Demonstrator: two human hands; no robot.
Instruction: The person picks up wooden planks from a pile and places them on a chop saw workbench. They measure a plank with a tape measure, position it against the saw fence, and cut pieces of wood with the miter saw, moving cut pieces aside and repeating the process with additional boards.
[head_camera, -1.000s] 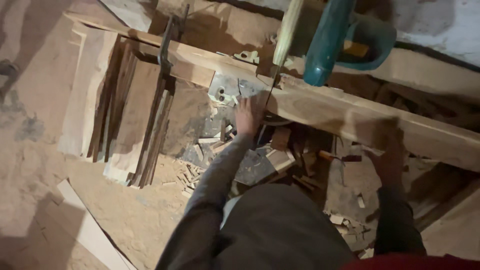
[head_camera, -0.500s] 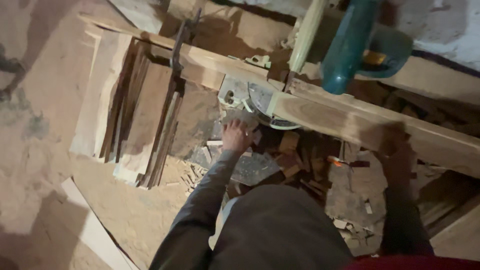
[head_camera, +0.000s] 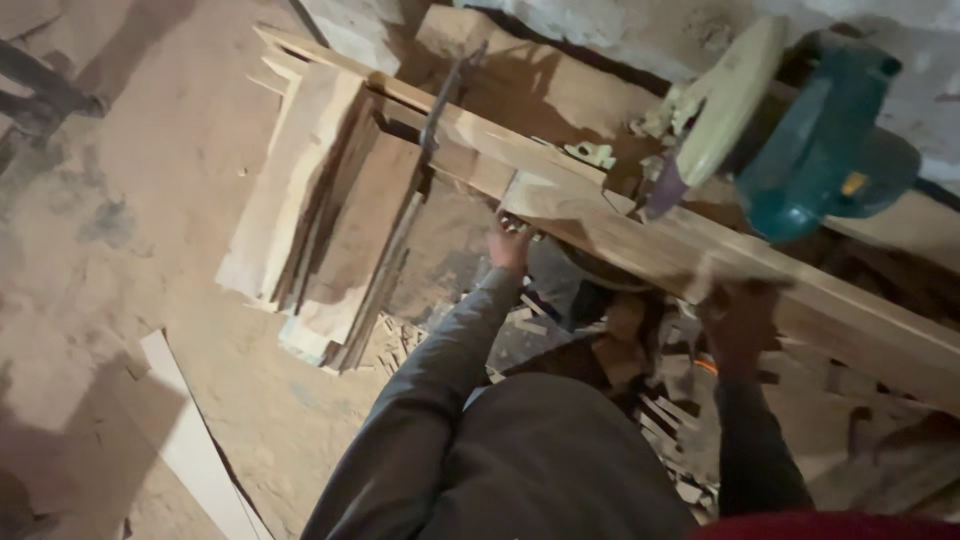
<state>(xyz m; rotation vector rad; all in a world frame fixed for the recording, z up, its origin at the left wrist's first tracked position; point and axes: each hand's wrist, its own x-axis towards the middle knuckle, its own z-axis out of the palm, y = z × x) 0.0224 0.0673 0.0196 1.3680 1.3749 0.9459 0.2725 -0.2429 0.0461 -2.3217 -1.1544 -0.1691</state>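
Saw (head_camera: 800, 140) atop long plank (head_camera: 640, 240); boards (head_camera: 330, 210) leftward.

Rough woodworking workshop.
Teal-bodied circular saw (head_camera: 800, 140) sits above a long pale timber plank (head_camera: 700, 250); stacked rough-sawn boards (head_camera: 330, 220), wood offcuts (head_camera: 650, 390), sawdust-covered dirt floor (head_camera: 120, 200).

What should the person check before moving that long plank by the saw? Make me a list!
1. Left hand on plank: ok, it touches the near edge.
2. Right hand on plank: ok, it grips the near edge.
3. Hands away from the saw: ok, both sit below it, apart from the blade guard.
4. Blade stopped: cannot tell, the guard hides it.
5. Floor footing: not ok, offcuts litter the ground under the plank.
6. Stacked boards out of the way: ok, they lie left of the hands.
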